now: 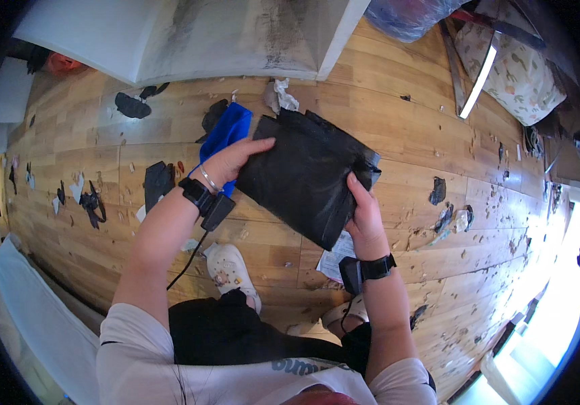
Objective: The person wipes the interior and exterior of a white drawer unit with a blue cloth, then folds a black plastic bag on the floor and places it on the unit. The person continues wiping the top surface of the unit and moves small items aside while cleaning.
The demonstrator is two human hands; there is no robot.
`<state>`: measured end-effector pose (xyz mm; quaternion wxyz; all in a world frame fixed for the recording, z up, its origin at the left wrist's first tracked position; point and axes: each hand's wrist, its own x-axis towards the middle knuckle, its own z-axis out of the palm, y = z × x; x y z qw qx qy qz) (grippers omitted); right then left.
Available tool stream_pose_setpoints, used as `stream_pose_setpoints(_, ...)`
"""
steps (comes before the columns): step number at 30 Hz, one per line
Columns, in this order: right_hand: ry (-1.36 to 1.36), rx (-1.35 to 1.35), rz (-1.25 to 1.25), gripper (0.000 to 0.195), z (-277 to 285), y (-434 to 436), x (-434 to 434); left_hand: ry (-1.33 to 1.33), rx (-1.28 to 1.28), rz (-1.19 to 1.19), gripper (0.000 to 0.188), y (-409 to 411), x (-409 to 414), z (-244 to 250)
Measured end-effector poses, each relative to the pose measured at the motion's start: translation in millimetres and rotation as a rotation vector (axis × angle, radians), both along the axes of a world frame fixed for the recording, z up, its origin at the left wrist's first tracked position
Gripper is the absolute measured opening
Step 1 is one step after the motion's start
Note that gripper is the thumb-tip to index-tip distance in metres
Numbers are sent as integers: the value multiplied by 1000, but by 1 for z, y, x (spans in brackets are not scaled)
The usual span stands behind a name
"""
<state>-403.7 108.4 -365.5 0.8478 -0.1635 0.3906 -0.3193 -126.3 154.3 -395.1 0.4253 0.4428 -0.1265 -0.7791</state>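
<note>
A flat stack of folded black plastic sheet or bags (pixel 305 177) is held up in front of me, above the floor. My left hand (pixel 234 157) grips its left edge, thumb on top. My right hand (pixel 366 217) holds the right edge, thumb over the face. The stack's top edge looks torn and uneven, with a greyish layer showing at the right corner. Blue material (pixel 229 126) hangs or lies just behind my left hand; I cannot tell whether that hand also holds it. Fingers under the stack are hidden.
Black scraps (pixel 133 105), crumpled white tissue (pixel 286 96) and a printed paper (pixel 339 258) lie on the wooden floor (pixel 269 243). A stained white cabinet (pixel 229 40) stands ahead. A patterned cushion or bag (pixel 517 76) is at upper right, white fabric (pixel 42 314) at lower left.
</note>
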Motion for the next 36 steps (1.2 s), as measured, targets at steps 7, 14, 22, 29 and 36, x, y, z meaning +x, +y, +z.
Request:
stream_pose_setpoints(7, 271, -79, -44, 34, -36, 4, 13, -331, -93, 50, 48, 1, 4, 9)
stream_pose_setpoints(14, 356, -214, 336, 34, -31, 10, 17, -420, -105, 227, 47, 13, 15, 21)
stream_pose_setpoints(22, 327, -235, 239, 31, -18, 1, 41, -798, -79, 389, 50, -1, 36, 14)
stream_pose_setpoints(29, 205, -32, 64, 42, -23, -8, 50, -1467, -1024, 148, 49, 10, -9, 33)
stream_pose_setpoints(36, 268, -147, 121, 44, -3, -24, 74, -1818, -339, -36, 61, -6, 35, -13)
